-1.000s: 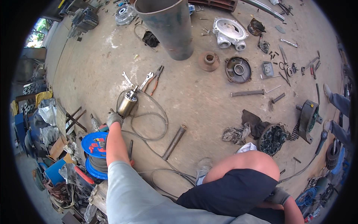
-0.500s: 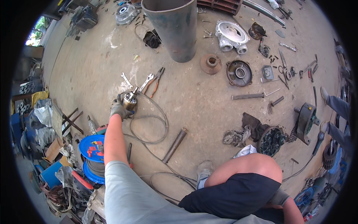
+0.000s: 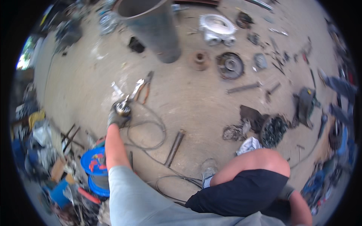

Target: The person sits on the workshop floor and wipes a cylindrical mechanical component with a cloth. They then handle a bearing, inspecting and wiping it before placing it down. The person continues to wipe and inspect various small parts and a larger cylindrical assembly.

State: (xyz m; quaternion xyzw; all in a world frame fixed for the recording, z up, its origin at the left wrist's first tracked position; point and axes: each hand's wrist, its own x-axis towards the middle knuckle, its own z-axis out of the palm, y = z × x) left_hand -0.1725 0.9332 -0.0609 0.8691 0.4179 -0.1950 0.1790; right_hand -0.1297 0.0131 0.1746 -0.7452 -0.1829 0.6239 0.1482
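My left hand (image 3: 116,117), in a grey glove, is wrapped round a cylindrical metal piece (image 3: 123,108) with a bright collar and a shaft at its top. A grey cable (image 3: 163,135) loops on the floor beside it. Two wrenches lie just beyond: a small one (image 3: 117,89) and an adjustable wrench (image 3: 137,89). Next to them are orange-handled pliers (image 3: 144,91). At the lower right, part of my right hand (image 3: 285,192) shows in a dark glove beside my bent leg; its fingers are hidden.
A blue spool (image 3: 92,162) of cable stands left of my forearm, near piled scrap. A tall metal cylinder (image 3: 152,32) is ahead. Rightward lie a silver housing (image 3: 217,28), a dark round cover (image 3: 230,65), rags (image 3: 252,117) and a metal bar (image 3: 175,148). Another person's legs (image 3: 341,86) are at far right.
The view has shifted and blurred, so most floor items appear farther left. My left hand keeps its grip on the metal piece, which looks more upright now.
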